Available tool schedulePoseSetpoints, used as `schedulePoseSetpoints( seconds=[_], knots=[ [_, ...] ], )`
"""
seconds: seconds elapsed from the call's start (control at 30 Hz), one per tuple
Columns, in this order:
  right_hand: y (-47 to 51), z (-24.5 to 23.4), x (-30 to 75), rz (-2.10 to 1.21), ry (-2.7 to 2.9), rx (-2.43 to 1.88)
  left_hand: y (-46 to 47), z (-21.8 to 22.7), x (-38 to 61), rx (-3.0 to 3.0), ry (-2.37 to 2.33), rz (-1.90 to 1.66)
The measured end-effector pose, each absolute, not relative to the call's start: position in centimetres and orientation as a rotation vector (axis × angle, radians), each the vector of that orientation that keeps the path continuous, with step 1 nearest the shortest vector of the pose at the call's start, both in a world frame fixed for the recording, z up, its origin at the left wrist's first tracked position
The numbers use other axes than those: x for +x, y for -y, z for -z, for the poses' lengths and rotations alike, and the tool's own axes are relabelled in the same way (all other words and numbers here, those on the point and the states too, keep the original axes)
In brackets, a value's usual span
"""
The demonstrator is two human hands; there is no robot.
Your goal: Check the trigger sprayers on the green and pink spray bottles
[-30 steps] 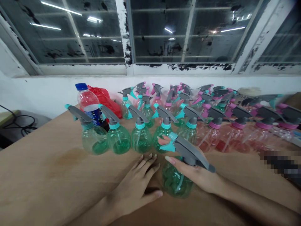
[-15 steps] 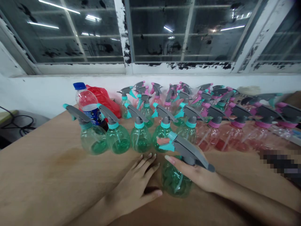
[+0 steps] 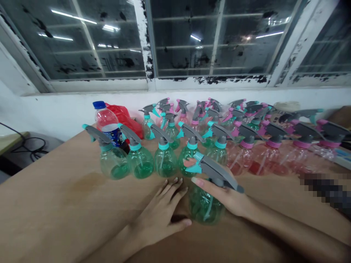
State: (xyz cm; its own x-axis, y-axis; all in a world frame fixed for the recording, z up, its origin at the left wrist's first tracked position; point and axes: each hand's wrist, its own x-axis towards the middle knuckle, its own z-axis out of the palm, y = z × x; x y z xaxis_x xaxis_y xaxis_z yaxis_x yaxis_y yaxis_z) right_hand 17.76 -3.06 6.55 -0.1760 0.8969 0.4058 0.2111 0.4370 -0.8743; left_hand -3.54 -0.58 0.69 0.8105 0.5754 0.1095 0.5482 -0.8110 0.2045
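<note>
Wooden table (image 3: 55, 204), right hand (image 3: 227, 199) gripping spray bottle (image 3: 205, 204)

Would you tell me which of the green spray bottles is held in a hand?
The green spray bottle nearest the camera, alone before the row: the right hand grips its neck; the left hand rests flat beside it.

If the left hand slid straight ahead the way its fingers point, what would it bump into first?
The left hand would probably meet the front-row green spray bottle just beyond its fingertips.
</note>
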Motion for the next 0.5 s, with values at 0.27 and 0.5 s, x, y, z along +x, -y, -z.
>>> schedulePoseSetpoints(
  seconds=[0.27,0.5],
  knots=[
    [3.9,-6.4,15.9,-0.713,1.659,-1.052,2.3,-3.0,-3.3,2.662,-0.892,-0.416],
    [4.3,-6.6,9.3,-0.808,1.661,-0.892,4.8,-3.7,-6.6,2.517,-1.013,-0.709]
  ],
)
